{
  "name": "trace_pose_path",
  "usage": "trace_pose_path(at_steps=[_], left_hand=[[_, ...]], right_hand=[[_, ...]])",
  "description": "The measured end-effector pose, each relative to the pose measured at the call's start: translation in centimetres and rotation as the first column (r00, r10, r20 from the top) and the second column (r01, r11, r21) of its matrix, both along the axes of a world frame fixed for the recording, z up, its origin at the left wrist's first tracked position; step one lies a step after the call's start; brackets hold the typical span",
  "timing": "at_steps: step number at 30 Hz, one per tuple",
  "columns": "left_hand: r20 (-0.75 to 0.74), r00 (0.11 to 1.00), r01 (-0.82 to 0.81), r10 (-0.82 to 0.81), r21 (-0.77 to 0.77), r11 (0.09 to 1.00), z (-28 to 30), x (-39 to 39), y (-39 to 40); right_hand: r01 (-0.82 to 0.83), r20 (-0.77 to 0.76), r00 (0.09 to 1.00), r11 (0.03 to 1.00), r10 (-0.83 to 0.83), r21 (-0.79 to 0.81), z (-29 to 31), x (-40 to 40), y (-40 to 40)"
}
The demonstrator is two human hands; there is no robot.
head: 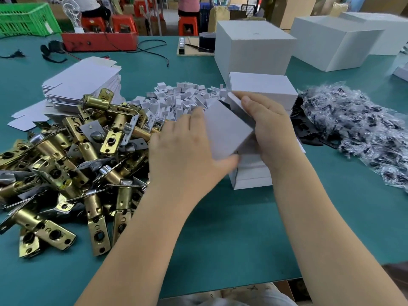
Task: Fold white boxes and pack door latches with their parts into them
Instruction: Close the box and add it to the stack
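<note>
Green table [220, 228], both hands [225, 138] (thumbs up) around white box [227, 129]

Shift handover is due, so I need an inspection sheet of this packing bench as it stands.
Surface: green table, bare near the front edge.
Job's things: white box held over stacked boxes; brass latches heaped at left; flat box blanks; white inserts; bagged parts; black plates.
Clutter: red case; green crate.
Grippers: left hand and right hand both grip the box.
Cables: black cable behind.
Surroundings: large white cartons; seated people, red stools.
</note>
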State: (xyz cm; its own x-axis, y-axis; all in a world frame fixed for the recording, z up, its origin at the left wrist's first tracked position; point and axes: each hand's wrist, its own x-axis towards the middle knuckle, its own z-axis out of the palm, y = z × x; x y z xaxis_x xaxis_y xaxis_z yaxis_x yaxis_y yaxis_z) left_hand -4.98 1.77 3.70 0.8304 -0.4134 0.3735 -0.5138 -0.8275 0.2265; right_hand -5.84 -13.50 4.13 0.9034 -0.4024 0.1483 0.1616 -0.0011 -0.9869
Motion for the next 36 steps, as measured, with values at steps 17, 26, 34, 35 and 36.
trace_pose_path(at_steps=[17,26,34,35,36], left_hand=[[-0.023,0.970,0.223,-0.241,-0.311,0.924,-0.8,2.2,0.3],[0.053,0.986,0.164,-0.156,-0.399,0.902,-1.0,1.4,-0.5],[0.108,0.988,0.142,-0.108,-0.391,0.909,-1.3,1.2,-0.7],[0.121,0.987,0.142,-0.102,-0.386,0.912,-1.3,1.2,-0.7],[0.134,0.986,0.147,-0.102,-0.382,0.912,-1.4,1.1,-0.8]], right_hand=[[-0.198,-0.122,0.976,0.968,0.180,-0.156,0.2,-0.4,0.0],[-0.159,-0.097,0.984,0.980,0.147,-0.123,0.1,-0.1,0.3],[-0.276,-0.098,0.961,0.920,0.259,-0.278,-0.1,-0.3,0.0],[-0.304,-0.113,0.953,0.906,0.283,-0.296,-0.2,-0.3,0.0],[-0.322,-0.127,0.947,0.893,0.296,-0.315,-0.1,-0.2,0.2]])
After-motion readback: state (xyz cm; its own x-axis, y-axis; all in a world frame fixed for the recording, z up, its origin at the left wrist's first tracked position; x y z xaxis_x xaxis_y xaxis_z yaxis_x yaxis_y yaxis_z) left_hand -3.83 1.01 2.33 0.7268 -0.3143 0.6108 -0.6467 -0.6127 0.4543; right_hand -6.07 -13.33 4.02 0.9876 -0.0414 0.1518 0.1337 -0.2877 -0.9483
